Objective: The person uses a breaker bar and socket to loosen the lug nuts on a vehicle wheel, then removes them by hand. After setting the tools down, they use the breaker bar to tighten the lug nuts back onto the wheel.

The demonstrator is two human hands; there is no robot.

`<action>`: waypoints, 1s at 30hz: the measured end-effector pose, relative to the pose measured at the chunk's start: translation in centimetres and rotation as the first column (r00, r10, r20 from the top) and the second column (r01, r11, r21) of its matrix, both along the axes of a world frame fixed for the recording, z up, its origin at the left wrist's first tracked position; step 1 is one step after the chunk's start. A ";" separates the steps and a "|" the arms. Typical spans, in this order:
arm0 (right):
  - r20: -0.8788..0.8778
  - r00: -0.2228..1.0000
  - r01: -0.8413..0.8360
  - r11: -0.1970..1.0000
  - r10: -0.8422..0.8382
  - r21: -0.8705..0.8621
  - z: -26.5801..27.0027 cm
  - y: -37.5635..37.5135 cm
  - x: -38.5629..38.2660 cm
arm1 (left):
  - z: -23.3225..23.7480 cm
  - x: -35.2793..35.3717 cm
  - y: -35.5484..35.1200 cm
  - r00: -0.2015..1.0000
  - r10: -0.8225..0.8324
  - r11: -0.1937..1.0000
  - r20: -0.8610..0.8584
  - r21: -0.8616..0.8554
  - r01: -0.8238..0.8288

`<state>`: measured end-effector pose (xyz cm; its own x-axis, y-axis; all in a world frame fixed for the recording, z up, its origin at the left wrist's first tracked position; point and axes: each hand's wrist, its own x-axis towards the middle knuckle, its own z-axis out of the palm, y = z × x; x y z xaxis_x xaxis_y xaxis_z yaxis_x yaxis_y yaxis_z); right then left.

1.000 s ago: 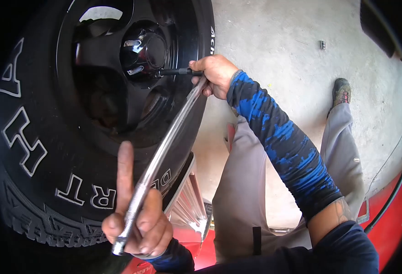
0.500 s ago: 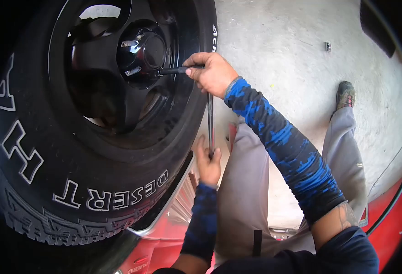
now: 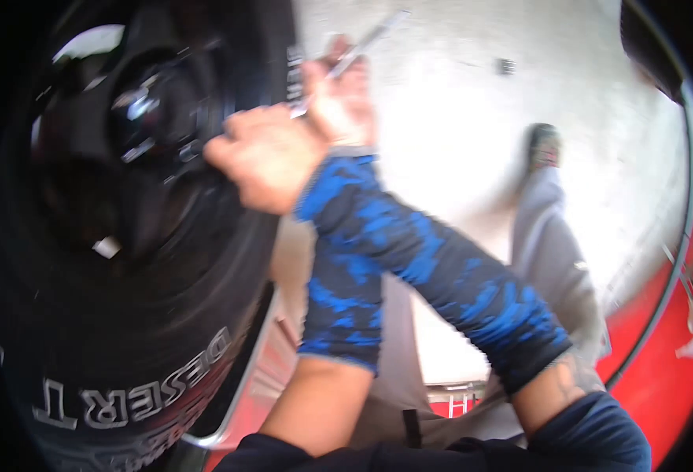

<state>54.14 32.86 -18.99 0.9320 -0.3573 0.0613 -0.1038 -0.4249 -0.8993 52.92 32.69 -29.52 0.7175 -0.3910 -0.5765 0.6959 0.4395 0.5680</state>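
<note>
A black wheel with a large tyre fills the left side. My right hand is closed at the wheel hub, its fingers wrapped round the head end of a long-handled socket wrench. From there the silvery handle slants up and to the right. My left hand is beyond the right wrist, palm turned up and fingers apart, with the handle lying against it. My forearms cross, the right over the left. Motion blurs both hands, and the socket end is hidden behind the right one.
A small dark socket lies on the pale concrete floor. My shoe stands to the right. Red surfaces and a dark hose are at lower right. Below the tyre is a red panel with a metal edge.
The wrench handle has swung from pointing down to pointing up and right. My left hand has risen with it, crossing beneath the right forearm. The view has shifted, moving the wheel leftward.
</note>
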 end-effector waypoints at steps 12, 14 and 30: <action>-0.621 0.647 0.749 0.521 -0.443 0.410 -2.7 -7.7 -14.0 | 9.4 1.9 -3.9 0.906 0.040 0.540 -0.422 -0.753 -0.375; -0.662 0.727 0.639 0.530 -0.181 0.557 -4.2 -6.6 -12.2 | 11.0 1.9 -3.4 0.931 -0.039 0.565 -0.363 -0.777 -0.279; -0.116 0.978 0.206 0.871 -0.171 0.447 -1.7 -0.2 -0.9 | 17.6 -10.4 21.4 0.760 -0.531 0.251 -0.376 0.787 0.564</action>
